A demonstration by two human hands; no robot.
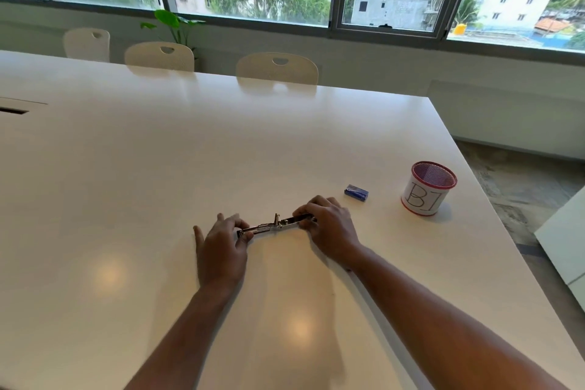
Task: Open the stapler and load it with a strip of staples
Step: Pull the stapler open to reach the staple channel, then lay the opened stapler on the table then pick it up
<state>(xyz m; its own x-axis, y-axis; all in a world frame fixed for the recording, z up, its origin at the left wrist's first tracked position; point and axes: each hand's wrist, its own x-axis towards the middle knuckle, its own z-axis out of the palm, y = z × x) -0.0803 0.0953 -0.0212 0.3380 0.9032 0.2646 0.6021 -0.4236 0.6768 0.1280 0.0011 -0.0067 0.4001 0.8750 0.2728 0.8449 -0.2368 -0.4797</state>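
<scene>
stapler: we see the stapler (pixel 276 225) swung open flat on the white worktop (pixel 158 168), lying long and thin between both hands; metal, small, detail blurry
left hand: our left hand (pixel 221 247) pinches the stapler's left end, thumb and forefinger clamped on it; other fingers spread loose
right hand: our right hand (pixel 329 228) curls over the stapler's right end, fingers wrapped on it
staples: blue staple box (pixel 356 192) sits right of the stapler, near but apart; box looks closed; no strip visible in the stapler, too small to confirm
cup: red mesh cup (pixel 429 188) further right of the stapler
risk: we judge the spring pusher could snap back on fingertips if either grip slips; loose strip may break on loading
</scene>
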